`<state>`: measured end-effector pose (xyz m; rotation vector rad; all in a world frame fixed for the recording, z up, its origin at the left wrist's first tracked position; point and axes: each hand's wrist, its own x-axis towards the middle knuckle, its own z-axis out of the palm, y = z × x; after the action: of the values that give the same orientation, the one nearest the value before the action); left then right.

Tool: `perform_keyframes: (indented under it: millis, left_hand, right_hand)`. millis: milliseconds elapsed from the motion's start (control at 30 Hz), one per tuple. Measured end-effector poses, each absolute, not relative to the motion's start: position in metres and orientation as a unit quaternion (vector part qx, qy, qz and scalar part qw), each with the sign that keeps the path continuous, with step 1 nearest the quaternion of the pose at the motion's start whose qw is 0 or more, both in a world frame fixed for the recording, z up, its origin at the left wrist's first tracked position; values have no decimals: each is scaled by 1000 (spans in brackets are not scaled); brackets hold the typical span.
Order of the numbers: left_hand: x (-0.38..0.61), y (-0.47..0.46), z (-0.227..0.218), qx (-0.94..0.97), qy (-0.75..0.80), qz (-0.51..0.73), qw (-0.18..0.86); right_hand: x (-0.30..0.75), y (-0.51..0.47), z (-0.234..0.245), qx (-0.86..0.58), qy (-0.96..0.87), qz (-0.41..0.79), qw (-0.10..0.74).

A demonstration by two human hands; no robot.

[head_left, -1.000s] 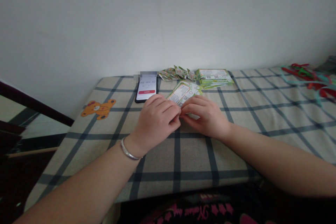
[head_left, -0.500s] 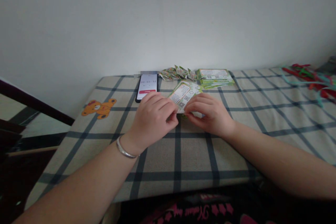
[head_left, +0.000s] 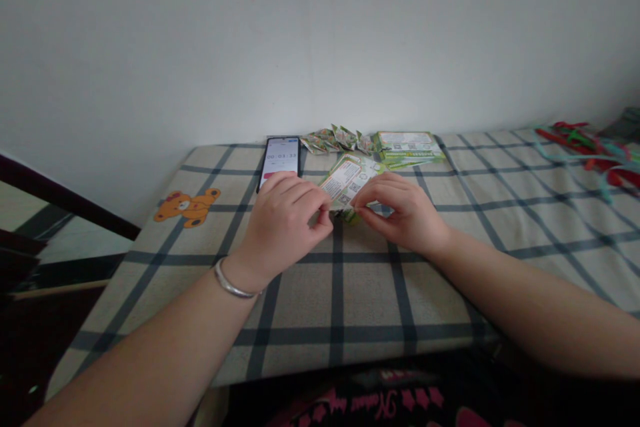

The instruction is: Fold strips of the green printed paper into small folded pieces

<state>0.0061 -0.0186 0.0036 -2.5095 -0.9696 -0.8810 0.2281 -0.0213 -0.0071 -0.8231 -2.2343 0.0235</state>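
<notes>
A green-and-white paper box [head_left: 346,177], printed with text and square codes, lies slanted on the cloth between my hands. My left hand [head_left: 286,221], with a silver bangle at the wrist, pinches the near left edge of the box with thumb and forefinger. At its near right edge my right hand [head_left: 403,215] pinches too, thumb below and fingers above. My fingers partly hide that near edge. Just behind my left hand lies a phone [head_left: 283,155] showing a running timer.
Several small folded green packets [head_left: 340,139] lie along the wall, beside more green boxes [head_left: 407,147]. Red, green and teal strips [head_left: 590,153] are heaped at the far right. A bear patch [head_left: 189,208] decorates the checked tablecloth [head_left: 310,300] on the left.
My left hand has shifted slightly left, and the gap between my fingertips has widened a little. The phone timer has gone up by one second.
</notes>
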Motion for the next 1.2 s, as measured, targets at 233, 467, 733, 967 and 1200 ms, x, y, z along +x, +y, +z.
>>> perform_keyframes:
  millis: [233, 467, 733, 967, 1200]
  left_hand:
    - [3, -18, 4, -872, -340, -311, 165]
    - [0, -16, 6, -867, -348, -312, 174]
    - [-4, -13, 6, -862, -350, -321, 178]
    - [-6, -9, 0, -864, -352, -332, 136]
    - [-4, -10, -6, -899, -318, -290, 85]
  right_hand:
    - [233, -19, -6, -319, -871, 10, 373]
    - [236, -18, -4, -323, -864, 8, 385]
    - [241, -17, -3, -321, -855, 2, 408]
    - [246, -11, -7, -344, -854, -19, 390]
    - [235, -17, -9, -338, -881, 0, 332]
